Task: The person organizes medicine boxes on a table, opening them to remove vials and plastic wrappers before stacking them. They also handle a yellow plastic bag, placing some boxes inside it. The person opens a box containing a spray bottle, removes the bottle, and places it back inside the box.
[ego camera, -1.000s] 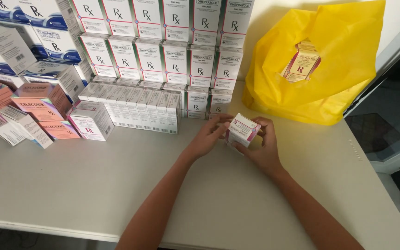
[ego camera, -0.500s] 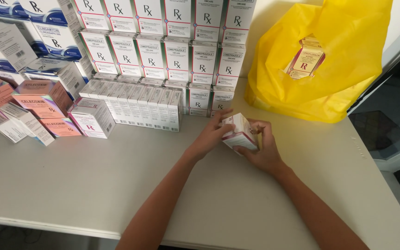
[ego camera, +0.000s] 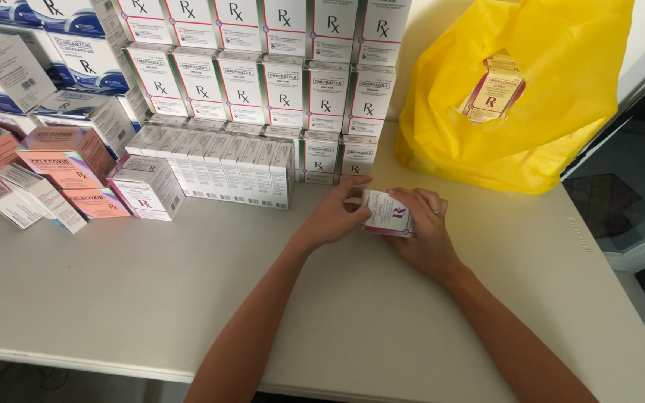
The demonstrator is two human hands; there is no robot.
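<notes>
Both hands are grasping one small white carton (ego camera: 387,213) with a pink edge, and they are holding it just above the white table (ego camera: 113,298), near the table's middle. The left hand (ego camera: 335,213) is curling its fingers over the carton's left end. The right hand (ego camera: 428,227) is cupping the right end and underside, and a ring is showing on one finger.

Directly behind the hands, a low row of narrow white cartons (ego camera: 214,168) is standing on edge, side by side and touching. Behind that row, a wall of taller white medicine boxes (ego camera: 263,67) with green and red bands is rising in stacked tiers. Both are standing just beyond the held carton.

At the left, pink-topped boxes (ego camera: 54,164) are lying tilted and overlapping, with blue-and-white boxes (ego camera: 54,52) piled behind them. A single white box (ego camera: 147,186) is sitting in front of the low row.

At the right rear, a crumpled yellow plastic bag (ego camera: 531,112) is slumping on the table, glossy and creased, and a cream carton (ego camera: 493,93) is showing through its opening. The table surface is smooth and matte.
</notes>
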